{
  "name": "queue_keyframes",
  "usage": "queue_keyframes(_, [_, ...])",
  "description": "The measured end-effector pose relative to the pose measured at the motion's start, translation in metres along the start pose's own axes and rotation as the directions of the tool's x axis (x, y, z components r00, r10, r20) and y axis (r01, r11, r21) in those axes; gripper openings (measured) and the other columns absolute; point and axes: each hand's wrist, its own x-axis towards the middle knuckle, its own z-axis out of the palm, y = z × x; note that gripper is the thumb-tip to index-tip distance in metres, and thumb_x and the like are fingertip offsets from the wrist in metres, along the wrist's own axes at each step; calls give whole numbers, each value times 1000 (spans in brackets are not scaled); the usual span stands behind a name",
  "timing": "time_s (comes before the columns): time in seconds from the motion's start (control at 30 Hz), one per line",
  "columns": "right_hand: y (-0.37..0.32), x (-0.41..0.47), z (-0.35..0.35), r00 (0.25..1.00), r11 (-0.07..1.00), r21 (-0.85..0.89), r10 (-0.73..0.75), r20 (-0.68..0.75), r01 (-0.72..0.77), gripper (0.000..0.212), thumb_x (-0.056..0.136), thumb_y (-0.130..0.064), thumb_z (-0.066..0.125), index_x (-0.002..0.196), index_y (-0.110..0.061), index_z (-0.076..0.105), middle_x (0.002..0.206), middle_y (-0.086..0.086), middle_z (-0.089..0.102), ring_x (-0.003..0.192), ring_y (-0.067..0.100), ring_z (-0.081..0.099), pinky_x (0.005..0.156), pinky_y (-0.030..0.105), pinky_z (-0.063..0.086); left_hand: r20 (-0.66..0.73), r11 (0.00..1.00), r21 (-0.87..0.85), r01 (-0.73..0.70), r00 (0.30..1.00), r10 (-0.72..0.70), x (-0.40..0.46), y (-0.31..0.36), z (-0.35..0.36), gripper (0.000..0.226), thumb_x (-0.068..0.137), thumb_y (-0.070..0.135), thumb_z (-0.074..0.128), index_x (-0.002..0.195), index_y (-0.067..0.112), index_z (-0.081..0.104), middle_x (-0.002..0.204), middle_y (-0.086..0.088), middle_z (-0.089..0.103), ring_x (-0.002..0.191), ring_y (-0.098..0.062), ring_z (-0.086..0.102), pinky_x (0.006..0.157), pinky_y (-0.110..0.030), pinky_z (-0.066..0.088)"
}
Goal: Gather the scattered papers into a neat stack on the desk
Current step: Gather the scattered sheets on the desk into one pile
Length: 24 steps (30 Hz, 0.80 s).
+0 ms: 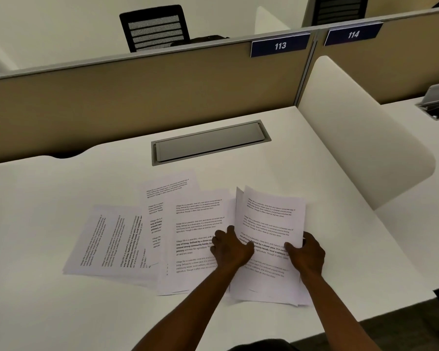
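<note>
Papers (188,236) are lying fanned across the white bench (61,312), near its front edge. Right hand (306,252) is pinching the right-hand pile (269,224) at its edge, fingers curled round it; left hand (230,245) is pressing on the sheets, fingers bent.

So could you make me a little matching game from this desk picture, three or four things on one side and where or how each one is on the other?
Things:
1. right hand
2. sideways printed white sheets
3. grey metal cable hatch
4. blue sign numbered 113

Places or states:
A. set flush in the white desk, lid closed
B. fixed on the beige partition's top edge
C. grips the gathered paper bundle at its right edge
D. lying farthest left, not yet gathered

Pairs: 1-C, 2-D, 3-A, 4-B
</note>
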Motion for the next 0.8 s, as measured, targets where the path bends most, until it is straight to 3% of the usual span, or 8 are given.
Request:
queue_keyframes(0.13, [-1,0,-1,1000,999,34,-2,3,1,51,75,-18,80,120,-7,60,115,16,69,102,34,65,91,43,54,-23,1000,28,14,1000,-13,-7,10,7,81,77,53,65,144,22,33,137,-13,41,131,-34,37,109,-48,25])
queue_keyframes(0.3, [-2,-2,-2,999,995,98,29,14,-30,50,78,-16,78,124,-7,58,119,16,67,106,34,63,90,37,50,-53,983,-180,29,998,-39,-4,12,1,73,80,45,68,142,26,35,132,-10,42,122,-30,49,109,-45,27])
queue_keyframes(0.4, [-5,-4,-3,999,992,117,36,16,-38,48,81,-18,76,125,-8,58,122,16,66,109,34,62,91,37,48,-33,964,-260,49,998,-60,-1,11,-4,86,83,41,69,153,28,20,141,-12,43,129,-30,48,113,-44,27])
queue_keyframes(0.47, [-7,-6,-5,999,992,120,39,24,-42,49,84,-19,74,127,-7,57,126,17,64,113,35,60,94,38,46,17,938,-343,57,998,-55,2,9,-6,88,83,36,71,154,22,23,147,-10,46,134,-28,47,115,-42,34])
queue_keyframes(0.6, [-10,-10,-7,998,993,110,34,44,-39,57,86,-21,72,136,-7,50,134,18,58,121,36,55,100,41,43,78,919,-391,-47,993,84,-7,8,-10,65,87,20,69,145,16,40,140,-7,55,127,-25,54,104,-32,47])
queue_keyframes(0.7, [-7,-9,-8,995,991,125,32,89,-43,60,85,-27,72,138,-10,49,135,17,57,121,35,55,101,43,44,44,929,-308,-206,972,230,-19,13,-7,68,85,16,62,148,22,35,132,-7,61,121,-25,59,98,-31,50])
queue_keyframes(0.8, [-5,-5,-14,993,986,161,25,115,-44,58,84,-41,71,134,-17,54,132,12,61,117,30,59,99,43,49,30,887,-346,-305,941,336,-29,22,-8,73,80,16,49,149,31,33,122,-8,68,108,-26,66,94,-35,55])
